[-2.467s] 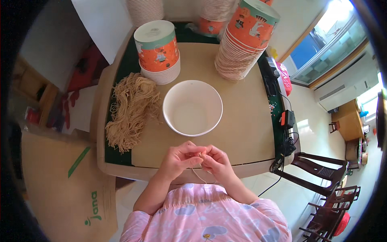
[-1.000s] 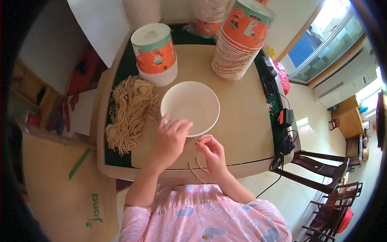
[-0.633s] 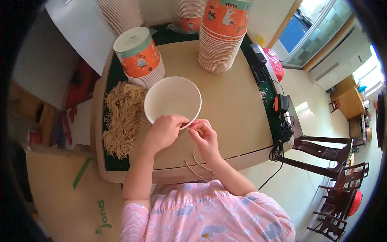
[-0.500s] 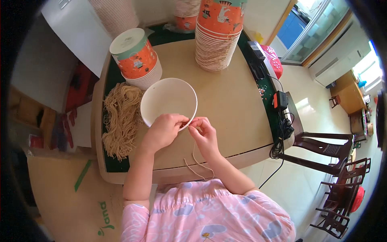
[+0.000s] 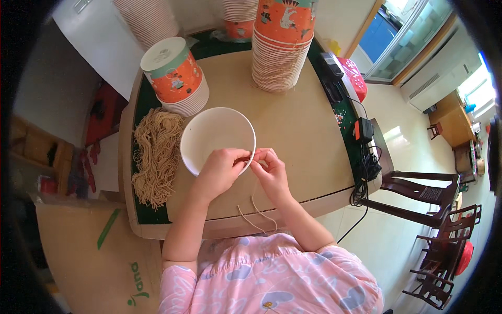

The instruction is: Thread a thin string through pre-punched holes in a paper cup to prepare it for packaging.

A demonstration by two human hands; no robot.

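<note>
A white paper bucket (image 5: 215,128) stands tilted on the table in front of me, its open mouth facing up. Reaching over the near rim, my left hand (image 5: 219,168) has its fingers inside, closed on the bucket's wall at the right. My right hand (image 5: 272,171) pinches at the same spot from outside, fingertips against the rim. From there a thin beige string (image 5: 255,208) hangs down, its loose end curling at the table's front edge. The fingertips hide where string and bucket meet. To the left lies a thick bundle of beige strings (image 5: 157,157).
Behind the bundle stands a short upside-down stack of orange-and-green paper buckets (image 5: 175,78). A taller stack (image 5: 282,57) rises at the back. Black adapters and cables (image 5: 366,152) run along the right edge. A cardboard box (image 5: 94,251) sits at lower left, a wooden stool (image 5: 418,196) at right.
The bucket has shifted slightly toward me and turned a little. Both hands have moved slightly right along the rim, still pinching there.
</note>
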